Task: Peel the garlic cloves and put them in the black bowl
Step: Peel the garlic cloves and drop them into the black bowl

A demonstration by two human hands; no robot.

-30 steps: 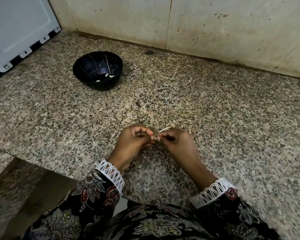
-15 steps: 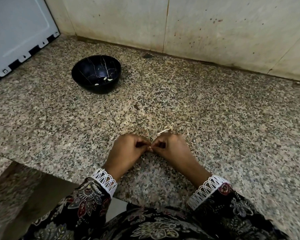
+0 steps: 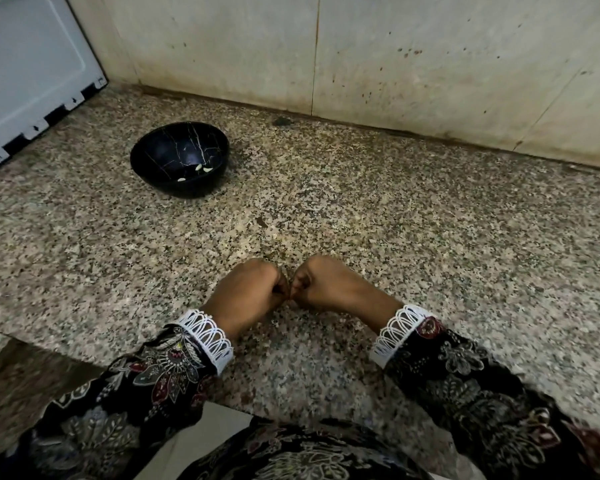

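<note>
Both hands sat knuckle to knuckle near the front edge of the speckled granite surface (image 3: 430, 237), roughly mid-width. Left hand (image 3: 248, 291) and right hand (image 3: 329, 284) both had fingers curled tight inward, backs of the hands facing the camera, fingertips meeting at the small gap between them. Whatever was pinched there was hidden by the knuckles; couldn't tell if a garlic clove was in either grip, or which hand had it. Black bowl (image 3: 180, 159) with pale vein-like lines stood upright toward the back-left of the surface, well apart from the hands, near the back wall. Three peeled garlic cloves (image 3: 201, 169) lay in the bottom of the bowl: two close together on the right side, one on its own further left and forward. White appliance panel (image 3: 28, 74) sat at the back-left corner of the surface, left of the bowl, not touching it. Stained tiled wall (image 3: 395, 57) ran along the back edge. Small dark speck (image 3: 262, 221) on the surface between bowl and hands. Person wore dark floral sleeves (image 3: 160, 372) with white lace cuffs at both wrists.
</note>
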